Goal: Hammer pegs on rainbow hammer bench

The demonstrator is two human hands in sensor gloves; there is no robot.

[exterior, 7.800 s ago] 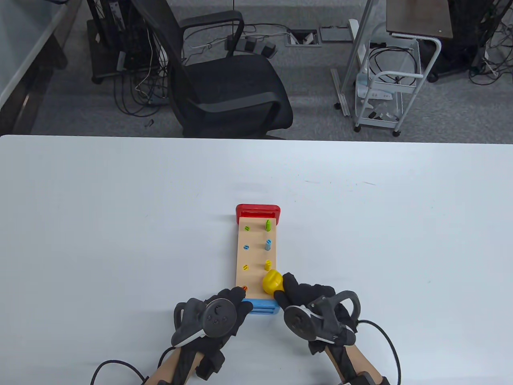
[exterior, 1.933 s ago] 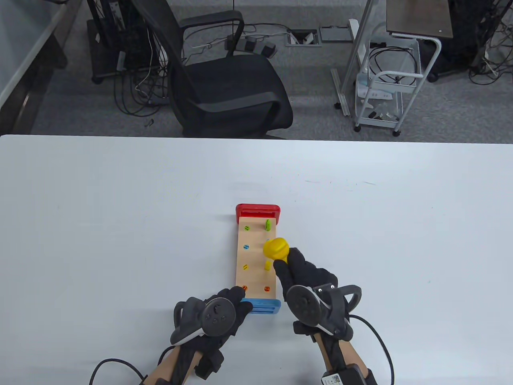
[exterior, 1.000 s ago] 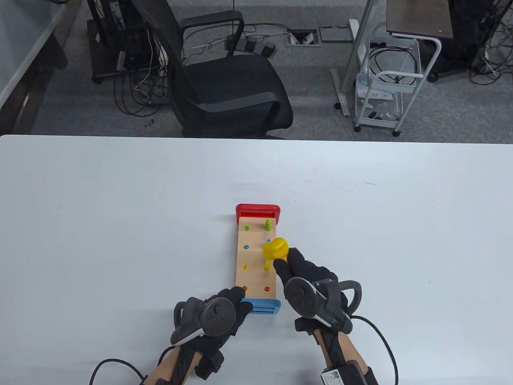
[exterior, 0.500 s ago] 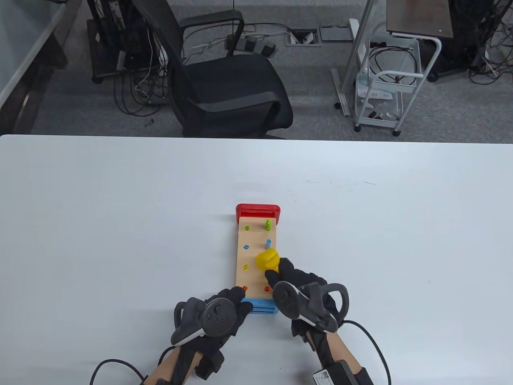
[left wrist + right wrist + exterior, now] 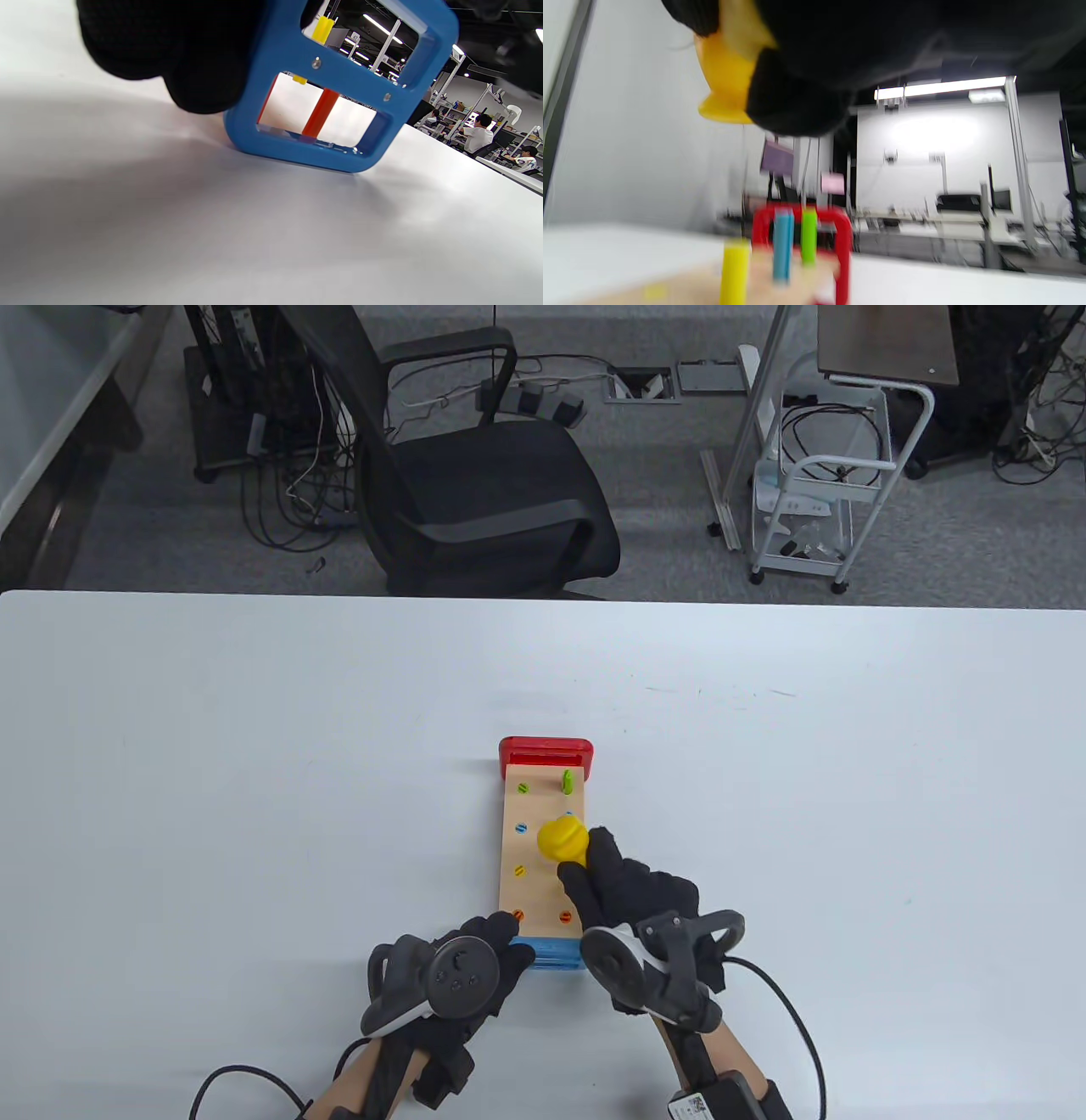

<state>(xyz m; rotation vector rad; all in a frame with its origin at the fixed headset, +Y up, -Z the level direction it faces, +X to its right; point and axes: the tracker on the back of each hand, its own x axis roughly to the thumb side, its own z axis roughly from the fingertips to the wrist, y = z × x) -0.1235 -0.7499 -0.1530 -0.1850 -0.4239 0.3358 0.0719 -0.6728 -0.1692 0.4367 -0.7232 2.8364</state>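
The hammering is part done: the right hand (image 5: 632, 891) grips the yellow hammer (image 5: 562, 839), its fingers wrapped round the handle, with the head raised over the toy bench (image 5: 543, 857) in the middle of the counter (image 5: 254, 780). The left hand (image 5: 458, 976) presses its fingers on the bench's blue end (image 5: 339, 76). The bench's right row holds raised yellow (image 5: 736, 271), blue (image 5: 783, 245) and green (image 5: 809, 237) pegs, so the next blow, by my judgement, must land squarely on one.

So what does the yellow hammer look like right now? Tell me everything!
The yellow hammer has a round, chunky head that looks like smooth plastic or painted wood. The right hand grips its handle, which the black glove hides. The head is up in the air above the right row of pegs on the wooden bench, touching no peg.
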